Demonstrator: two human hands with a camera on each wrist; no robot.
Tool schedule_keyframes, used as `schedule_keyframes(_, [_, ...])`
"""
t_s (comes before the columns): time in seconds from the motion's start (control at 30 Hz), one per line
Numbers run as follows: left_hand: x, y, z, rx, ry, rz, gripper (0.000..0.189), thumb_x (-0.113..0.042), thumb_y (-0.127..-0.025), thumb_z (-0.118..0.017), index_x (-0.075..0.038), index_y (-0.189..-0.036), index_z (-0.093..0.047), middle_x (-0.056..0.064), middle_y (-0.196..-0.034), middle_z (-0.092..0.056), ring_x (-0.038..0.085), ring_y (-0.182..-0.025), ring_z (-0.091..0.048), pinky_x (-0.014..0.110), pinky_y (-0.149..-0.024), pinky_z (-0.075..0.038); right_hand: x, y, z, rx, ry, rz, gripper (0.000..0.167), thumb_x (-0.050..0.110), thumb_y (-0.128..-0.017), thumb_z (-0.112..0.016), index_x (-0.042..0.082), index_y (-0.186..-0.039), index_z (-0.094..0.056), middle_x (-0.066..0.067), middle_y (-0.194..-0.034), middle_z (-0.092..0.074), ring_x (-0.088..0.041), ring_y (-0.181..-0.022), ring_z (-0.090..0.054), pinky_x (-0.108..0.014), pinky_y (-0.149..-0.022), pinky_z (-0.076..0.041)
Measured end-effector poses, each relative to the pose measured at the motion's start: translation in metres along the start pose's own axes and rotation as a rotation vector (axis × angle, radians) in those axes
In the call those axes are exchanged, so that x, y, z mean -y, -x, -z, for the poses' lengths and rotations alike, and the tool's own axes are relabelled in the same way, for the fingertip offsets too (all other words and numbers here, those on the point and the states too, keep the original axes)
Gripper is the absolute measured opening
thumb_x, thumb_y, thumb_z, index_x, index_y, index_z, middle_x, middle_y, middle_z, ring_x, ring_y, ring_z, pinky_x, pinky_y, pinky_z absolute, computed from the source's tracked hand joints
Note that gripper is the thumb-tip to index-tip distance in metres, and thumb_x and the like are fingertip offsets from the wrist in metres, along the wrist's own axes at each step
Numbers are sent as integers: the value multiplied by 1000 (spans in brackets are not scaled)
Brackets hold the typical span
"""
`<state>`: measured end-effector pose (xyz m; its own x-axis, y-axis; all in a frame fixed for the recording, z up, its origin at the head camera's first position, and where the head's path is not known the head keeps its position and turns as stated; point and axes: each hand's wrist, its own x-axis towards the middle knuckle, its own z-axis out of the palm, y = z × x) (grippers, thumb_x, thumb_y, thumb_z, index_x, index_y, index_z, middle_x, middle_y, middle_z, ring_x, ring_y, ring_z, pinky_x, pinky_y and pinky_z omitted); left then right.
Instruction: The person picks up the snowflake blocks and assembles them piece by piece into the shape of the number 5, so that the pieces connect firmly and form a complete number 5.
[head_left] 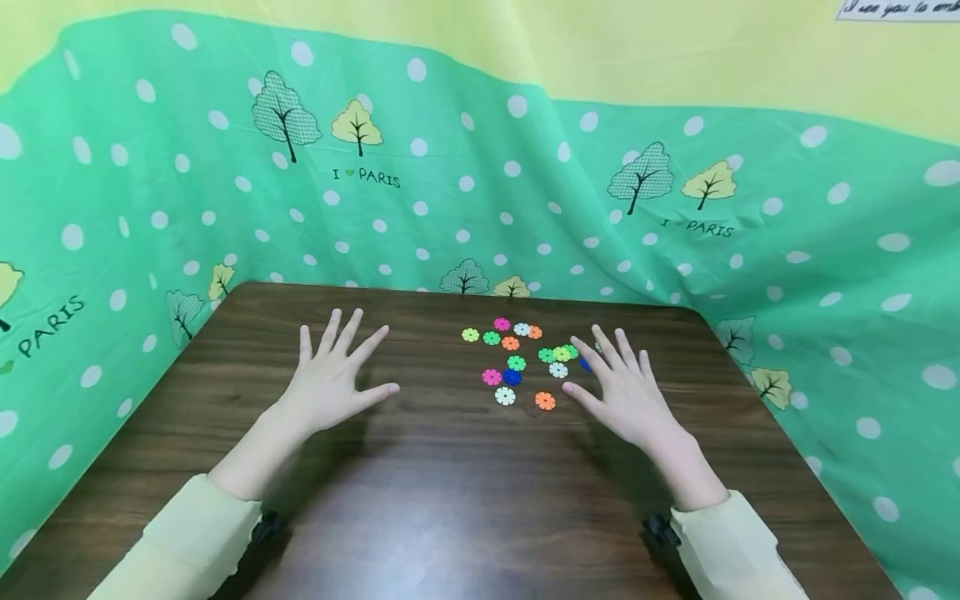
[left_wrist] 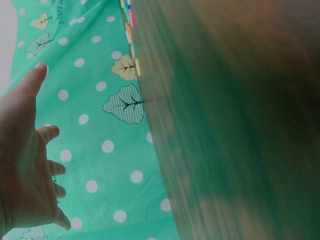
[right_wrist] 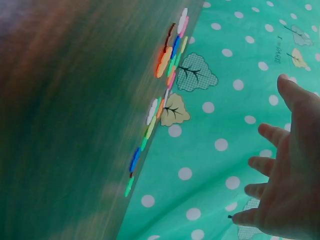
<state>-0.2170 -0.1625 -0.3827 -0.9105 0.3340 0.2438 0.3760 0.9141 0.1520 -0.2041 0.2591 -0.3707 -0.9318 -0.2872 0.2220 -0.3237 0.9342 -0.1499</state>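
Observation:
Several small notched plastic snowflake discs in pink, green, orange, white, yellow and blue lie loosely spread on the brown wooden table (head_left: 420, 483). Nearest the front are a white disc (head_left: 505, 396) and an orange disc (head_left: 545, 401). My left hand (head_left: 330, 383), fingers spread and straight, hovers over the table to the left of the discs and holds nothing. To their right is my right hand (head_left: 628, 396), also spread and without anything in it. It partly hides a blue disc (head_left: 585, 364). Both wrist views show the hands with fingers extended, apart from the discs.
A green polka-dot curtain (head_left: 465, 183) printed with trees hangs behind and beside the table. The discs (right_wrist: 164, 62) look edge-on in the right wrist view. A dark brown disc (right_wrist: 170, 36) there barely stands out from the wood.

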Motion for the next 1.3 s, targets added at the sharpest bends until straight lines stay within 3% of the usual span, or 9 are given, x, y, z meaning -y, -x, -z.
schedule_keyframes(0.27, [-18, -41, -8, -79, 23, -86, 86, -77, -80, -43, -34, -151, -18, 5, -159, 1, 28, -145, 12, 64, -110, 6, 0, -25, -4, -52, -22, 65, 73, 59, -88, -53, 28, -149, -28, -5, -159, -13, -30, -146, -2, -62, -111, -11])
schedule_keyframes(0.5, [-37, -80, -29, -94, 47, -239, 83, -68, -83, -52, -29, -150, -23, 8, -158, -15, 30, -146, -2, 56, -115, 0, -3, -52, -19, 10, -84, 132, 74, 57, -88, -55, 26, -149, -26, -8, -157, -19, -31, -145, -12, -59, -110, -22])
schedule_keyframes(0.63, [-46, -97, -45, -51, 51, -320, 80, -64, -85, -52, -26, -150, -25, 9, -156, -22, 31, -145, -11, 52, -116, -3, -3, -67, -30, 56, -149, 157, 74, 49, -88, -61, 24, -149, -27, -8, -155, -24, -31, -143, -19, -58, -106, -31])
schedule_keyframes(0.87, [-53, -121, -70, 29, 115, -390, 78, -50, -83, -66, -24, -148, -31, 8, -151, -34, 31, -141, -24, 50, -116, -14, -11, -90, -50, 154, -271, 225, 69, 35, -87, -68, 20, -146, -35, -9, -148, -38, -30, -133, -40, -51, -106, -36])
schedule_keyframes(1.0, [-57, -133, -84, 95, 143, -423, 79, -50, -81, -68, -24, -147, -34, 8, -145, -41, 29, -136, -31, 51, -113, -22, -19, -103, -62, 208, -306, 241, 66, 29, -85, -71, 15, -142, -42, -9, -142, -48, -27, -129, -46, -48, -105, -38])
schedule_keyframes(1.17, [-66, -139, -95, 194, 227, -427, 75, -48, -81, -69, -21, -144, -39, 6, -140, -47, 27, -131, -35, 50, -111, -25, -27, -116, -72, 299, -342, 221, 58, 27, -84, -72, 14, -136, -51, -6, -135, -55, -24, -127, -49, -45, -105, -39])
schedule_keyframes(1.3, [-71, -140, -100, 252, 284, -436, 67, -44, -82, -69, -19, -139, -47, 1, -136, -52, 24, -129, -37, 48, -109, -26, -29, -126, -75, 334, -335, 257, 50, 24, -83, -73, 14, -130, -58, -5, -129, -60, -23, -123, -52, -44, -103, -41])
